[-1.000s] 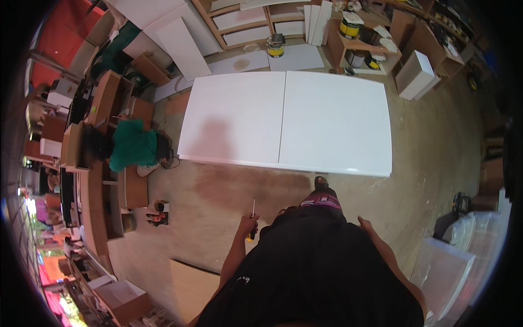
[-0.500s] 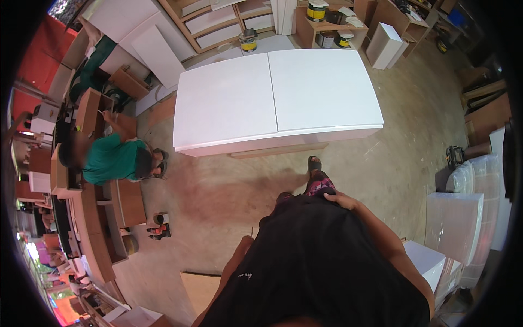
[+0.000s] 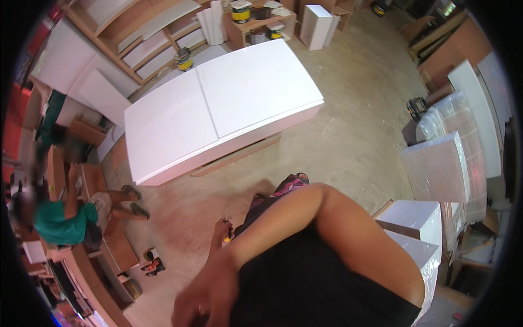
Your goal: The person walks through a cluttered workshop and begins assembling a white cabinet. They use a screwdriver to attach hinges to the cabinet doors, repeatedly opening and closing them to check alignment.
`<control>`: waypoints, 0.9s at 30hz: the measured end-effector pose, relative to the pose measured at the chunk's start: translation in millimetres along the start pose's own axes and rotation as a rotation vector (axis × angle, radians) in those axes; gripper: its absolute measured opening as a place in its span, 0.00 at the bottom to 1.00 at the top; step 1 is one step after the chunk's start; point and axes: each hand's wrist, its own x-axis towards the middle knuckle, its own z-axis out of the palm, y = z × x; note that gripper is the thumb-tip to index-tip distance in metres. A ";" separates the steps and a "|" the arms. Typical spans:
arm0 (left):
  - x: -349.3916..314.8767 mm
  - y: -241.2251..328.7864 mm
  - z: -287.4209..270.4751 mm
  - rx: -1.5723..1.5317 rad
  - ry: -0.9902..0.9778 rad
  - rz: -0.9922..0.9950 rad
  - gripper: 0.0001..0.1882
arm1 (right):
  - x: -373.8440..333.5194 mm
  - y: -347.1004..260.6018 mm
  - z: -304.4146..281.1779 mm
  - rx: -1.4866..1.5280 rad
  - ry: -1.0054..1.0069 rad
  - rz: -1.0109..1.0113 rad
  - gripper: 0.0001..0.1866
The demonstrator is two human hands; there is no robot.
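My left hand [image 3: 219,233] is low beside my left leg, closed round a screwdriver [image 3: 226,215]. Its thin metal shaft points up past the fingers, and a bit of yellow shows at the handle. My right arm is bent across the front of my black shirt. At its end my right hand [image 3: 210,294] is large and blurred near my left arm, its fingers curled downward; whether it touches the arm is unclear. Ahead of me lies a long white cabinet [image 3: 256,87] with two panels on top, apart from both hands.
A person in a green shirt [image 3: 68,220] sits at the left beside wooden cabinet parts [image 3: 117,245]. Plastic-wrapped white panels [image 3: 436,166] stand at the right. Shelving [image 3: 136,32] and cans with yellow bands [image 3: 239,12] are at the back. Small orange-black items [image 3: 152,266] lie on the floor.
My right hand has left my right thigh and swung across my body to the left. The view has turned right, so the white cabinet sits further left and tilted. More of the screwdriver shows.
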 end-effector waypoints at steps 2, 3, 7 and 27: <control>13.1 -23.2 9.5 0.062 -0.013 -0.002 0.09 | 24.1 -15.0 25.1 -0.044 -0.124 -0.119 0.19; 20.6 -38.3 15.5 0.087 -0.018 -0.011 0.08 | 25.3 -20.6 30.4 -0.085 -0.145 -0.148 0.19; 30.3 -96.1 41.0 0.176 -0.024 -0.044 0.08 | 10.0 -44.0 48.1 -0.211 -0.144 -0.209 0.18; -53.5 39.2 215.4 -0.113 0.188 -0.035 0.10 | -99.5 -173.4 143.3 -0.138 -0.238 -0.517 0.16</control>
